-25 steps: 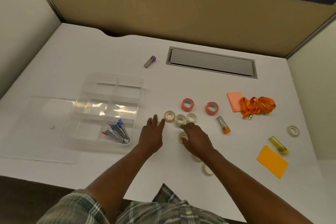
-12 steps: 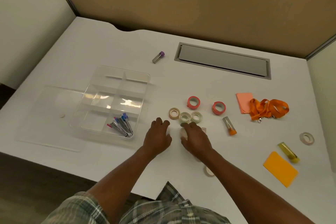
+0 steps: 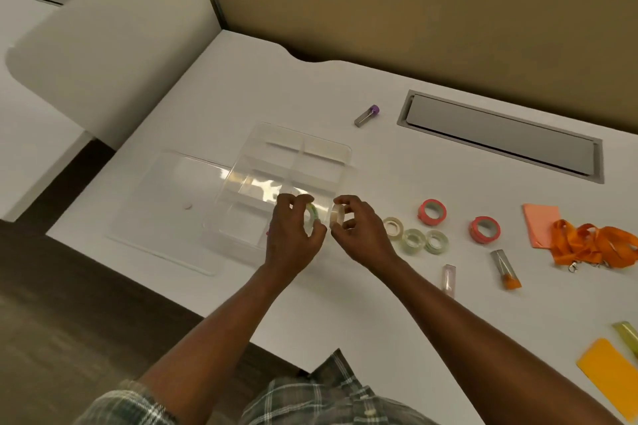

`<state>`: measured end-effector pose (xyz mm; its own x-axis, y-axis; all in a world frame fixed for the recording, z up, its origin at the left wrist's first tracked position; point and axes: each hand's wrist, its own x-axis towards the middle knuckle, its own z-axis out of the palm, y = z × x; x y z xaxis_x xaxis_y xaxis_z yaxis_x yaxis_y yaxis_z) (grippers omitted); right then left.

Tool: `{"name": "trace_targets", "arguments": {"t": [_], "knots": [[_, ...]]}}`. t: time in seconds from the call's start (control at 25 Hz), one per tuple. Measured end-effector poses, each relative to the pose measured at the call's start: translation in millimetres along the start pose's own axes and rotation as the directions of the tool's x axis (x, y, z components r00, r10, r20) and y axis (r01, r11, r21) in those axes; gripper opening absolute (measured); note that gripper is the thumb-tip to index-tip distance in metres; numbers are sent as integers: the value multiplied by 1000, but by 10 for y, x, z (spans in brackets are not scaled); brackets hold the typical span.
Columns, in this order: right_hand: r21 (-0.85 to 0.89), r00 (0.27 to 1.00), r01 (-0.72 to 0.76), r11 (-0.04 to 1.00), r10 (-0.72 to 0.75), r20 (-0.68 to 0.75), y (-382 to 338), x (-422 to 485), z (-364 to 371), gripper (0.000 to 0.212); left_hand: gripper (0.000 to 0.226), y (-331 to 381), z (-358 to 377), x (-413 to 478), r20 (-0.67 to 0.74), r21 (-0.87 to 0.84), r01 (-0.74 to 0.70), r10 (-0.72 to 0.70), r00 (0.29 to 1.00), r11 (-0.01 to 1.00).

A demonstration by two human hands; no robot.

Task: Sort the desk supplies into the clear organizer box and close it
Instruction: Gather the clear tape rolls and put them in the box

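Observation:
The clear organizer box stands open on the white desk, its clear lid flat to its left. Over the box's near right corner, my left hand holds a clear tape roll. Beside it, my right hand holds a pale tape roll upright. To the right lie three clear tape rolls and two pink tape rolls. My left hand hides the box's near right compartment.
A purple-capped tube lies behind the box. An orange-capped tube, a pale tube, a pink note pad, an orange lanyard, an orange card and a yellow tube lie right. A grey cable hatch sits at the back.
Both hands have each picked up a tape roll from the desk and lifted them left to the box's near right corner. The view has swung left.

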<state>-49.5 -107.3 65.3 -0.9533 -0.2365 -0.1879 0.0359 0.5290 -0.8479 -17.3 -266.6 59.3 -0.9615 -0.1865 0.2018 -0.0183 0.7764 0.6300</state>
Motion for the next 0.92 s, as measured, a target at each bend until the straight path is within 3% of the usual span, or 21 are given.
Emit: {"name": "trace_targets", "arguments": {"t": [0.16, 0.24, 0.4, 0.56, 0.76, 0.92], "knots": [[-113, 982, 177, 978, -168, 87, -392, 222, 515, 46, 54, -605, -390, 43, -76, 183, 113, -101, 992, 977], [-217, 962, 265, 940, -242, 128, -539, 323, 777, 48, 61, -869, -519, 41, -50, 281, 138, -129, 990, 950], [-481, 880, 474, 738, -405, 246, -623, 524, 1202, 44, 67, -1224, -638, 79, 80, 391, 127, -171, 982, 912], [-627, 855, 517, 583, -376, 357, -542, 626, 1412, 41, 65, -1323, -641, 144, 212, 459, 76, -192, 958, 885], [-584, 861, 509, 633, -355, 365, -544, 635, 1399, 48, 63, -1309, -649, 202, 271, 458, 73, -217, 938, 886], [-532, 877, 476, 700, -422, 228, -502, 513, 1185, 42, 61, -1146, -629, 233, 184, 353, 53, -125, 975, 934]]}}
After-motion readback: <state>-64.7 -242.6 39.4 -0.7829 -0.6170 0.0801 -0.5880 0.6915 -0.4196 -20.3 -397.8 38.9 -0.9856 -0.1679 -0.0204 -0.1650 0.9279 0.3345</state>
